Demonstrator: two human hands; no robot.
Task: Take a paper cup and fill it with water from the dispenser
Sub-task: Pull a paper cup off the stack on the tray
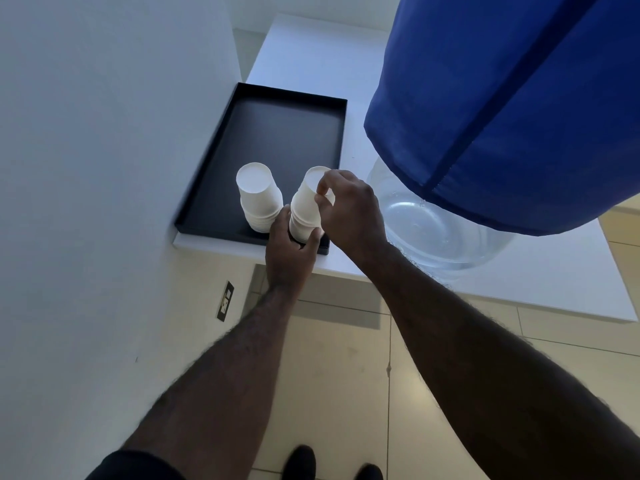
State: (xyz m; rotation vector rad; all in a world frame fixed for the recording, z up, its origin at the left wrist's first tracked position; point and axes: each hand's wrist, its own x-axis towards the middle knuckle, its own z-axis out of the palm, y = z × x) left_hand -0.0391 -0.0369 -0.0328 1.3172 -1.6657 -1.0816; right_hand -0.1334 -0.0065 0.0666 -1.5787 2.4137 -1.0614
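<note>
Hands (349, 209) on cup stack (304, 209), blk tray (277, 133)

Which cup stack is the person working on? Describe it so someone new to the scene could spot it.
Find the black tray on the white counter, left of the blue-covered water bottle. Two stacks of upside-down white paper cups stand at its near end. It is the right-hand stack, gripped low by the left hand and pinched on top by the right hand; the left-hand stack stands untouched.
</note>
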